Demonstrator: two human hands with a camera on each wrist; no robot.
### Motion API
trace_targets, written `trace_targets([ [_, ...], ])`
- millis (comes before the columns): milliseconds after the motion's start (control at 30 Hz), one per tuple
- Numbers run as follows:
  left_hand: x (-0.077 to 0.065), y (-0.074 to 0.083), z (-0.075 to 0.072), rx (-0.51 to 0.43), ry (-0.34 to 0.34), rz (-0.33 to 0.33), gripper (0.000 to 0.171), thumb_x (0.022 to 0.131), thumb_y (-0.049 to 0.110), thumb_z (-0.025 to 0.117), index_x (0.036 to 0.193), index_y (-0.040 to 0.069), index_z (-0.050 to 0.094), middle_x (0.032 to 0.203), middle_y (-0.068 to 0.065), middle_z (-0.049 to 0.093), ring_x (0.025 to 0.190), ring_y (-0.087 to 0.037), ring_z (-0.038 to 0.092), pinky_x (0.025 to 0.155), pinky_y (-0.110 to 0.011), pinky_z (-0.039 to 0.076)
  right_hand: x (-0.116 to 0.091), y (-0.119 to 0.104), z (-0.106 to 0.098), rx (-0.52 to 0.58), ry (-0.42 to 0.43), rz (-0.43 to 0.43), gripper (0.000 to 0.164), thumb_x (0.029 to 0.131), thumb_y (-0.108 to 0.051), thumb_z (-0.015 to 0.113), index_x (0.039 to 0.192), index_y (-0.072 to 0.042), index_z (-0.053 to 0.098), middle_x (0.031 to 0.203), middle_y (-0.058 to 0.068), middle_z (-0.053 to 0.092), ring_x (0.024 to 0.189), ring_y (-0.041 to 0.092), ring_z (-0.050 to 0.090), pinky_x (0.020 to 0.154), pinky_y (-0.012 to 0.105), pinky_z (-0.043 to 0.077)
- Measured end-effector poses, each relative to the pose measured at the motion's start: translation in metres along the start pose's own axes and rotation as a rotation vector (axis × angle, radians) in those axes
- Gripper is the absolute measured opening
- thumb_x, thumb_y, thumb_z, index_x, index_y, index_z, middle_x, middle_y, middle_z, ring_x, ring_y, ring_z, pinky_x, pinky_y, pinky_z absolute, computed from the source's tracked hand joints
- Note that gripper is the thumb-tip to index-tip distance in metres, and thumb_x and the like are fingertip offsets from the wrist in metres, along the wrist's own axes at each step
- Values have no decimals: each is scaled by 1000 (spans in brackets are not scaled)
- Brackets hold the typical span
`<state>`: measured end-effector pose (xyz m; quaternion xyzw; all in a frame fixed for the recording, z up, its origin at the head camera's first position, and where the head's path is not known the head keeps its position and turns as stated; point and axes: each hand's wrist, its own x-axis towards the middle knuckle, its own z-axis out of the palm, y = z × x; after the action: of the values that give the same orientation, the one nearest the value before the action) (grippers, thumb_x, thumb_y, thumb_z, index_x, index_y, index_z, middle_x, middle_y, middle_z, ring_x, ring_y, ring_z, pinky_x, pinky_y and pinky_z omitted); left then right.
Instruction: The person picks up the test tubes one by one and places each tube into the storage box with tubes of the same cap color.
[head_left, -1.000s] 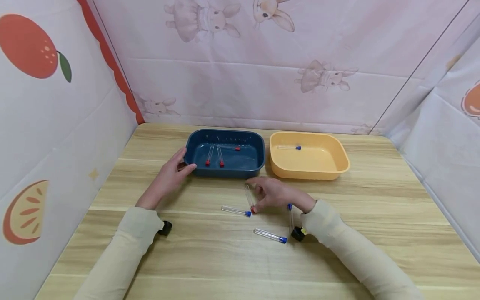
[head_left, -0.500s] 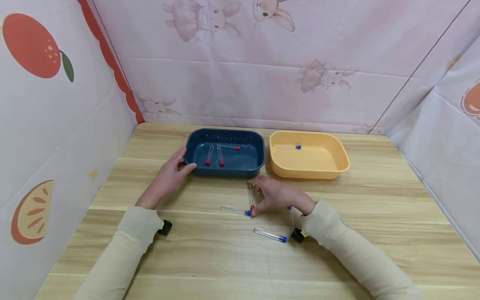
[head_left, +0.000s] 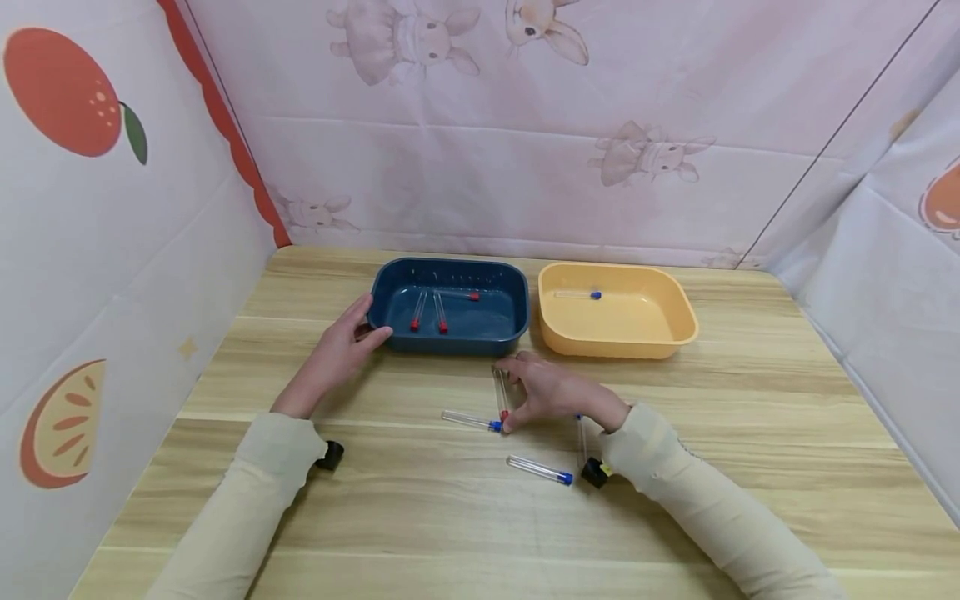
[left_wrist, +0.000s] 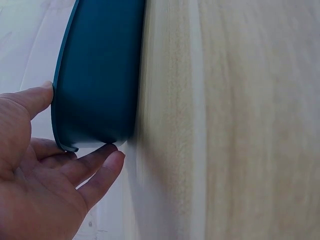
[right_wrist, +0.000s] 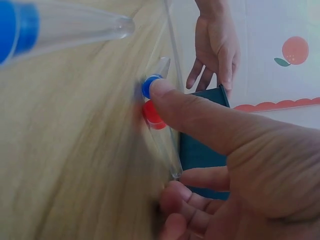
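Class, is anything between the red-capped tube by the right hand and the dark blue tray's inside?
Yes: the near wall of the dark blue tray and, at the far end of the red-capped tube, the index finger of the right hand. Nothing else visible.

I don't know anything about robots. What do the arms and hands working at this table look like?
They're a person's. The left hand and right hand are bare, with no gloves or rings showing. The left sleeve and right sleeve are long, plain and pale cream. A small black block shows at each cuff; the right one has a yellow patch.
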<state>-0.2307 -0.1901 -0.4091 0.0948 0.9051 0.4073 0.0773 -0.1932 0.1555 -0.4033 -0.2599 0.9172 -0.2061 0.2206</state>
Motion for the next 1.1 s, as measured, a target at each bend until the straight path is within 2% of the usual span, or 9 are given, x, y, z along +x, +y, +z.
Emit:
trace_targets([
  [367, 3, -4, 2, 10, 2, 3, 81, 108, 42, 55, 166, 6, 10, 173, -14, 8, 156, -36, 16, 124, -54, 20, 0, 0, 1, -10, -8, -4, 89, 82, -34, 90, 154, -7, 46, 132, 12, 59, 115, 23, 55, 97, 40, 53],
  [600, 3, -2, 2, 1, 2, -5, 80, 108, 40, 55, 166, 6, 11, 173, -13, 7, 157, -35, 15, 123, -54, 20, 0, 2, 3, 4, 2, -17, 85, 81, -34, 90, 150, -7, 48, 128, 10, 56, 110, 22, 52, 91, 37, 52],
  [767, 3, -2, 1, -8, -2, -12, 79, 108, 37, 55, 166, 6, 10, 173, -13, 7, 156, -35, 16, 123, -54, 20, 0, 6, 4, 8, 13, -44, 85, 80, -34, 90, 148, -4, 49, 124, 7, 55, 107, 21, 51, 88, 35, 50],
  [1100, 3, -2, 1, -9, -4, -12, 83, 107, 46, 54, 166, 7, 11, 173, -12, 7, 156, -35, 17, 123, -53, 22, -5, 14, 2, 65, 42, -132, 83, 80, -33, 89, 144, 1, 49, 119, 9, 55, 99, 21, 51, 83, 33, 50],
])
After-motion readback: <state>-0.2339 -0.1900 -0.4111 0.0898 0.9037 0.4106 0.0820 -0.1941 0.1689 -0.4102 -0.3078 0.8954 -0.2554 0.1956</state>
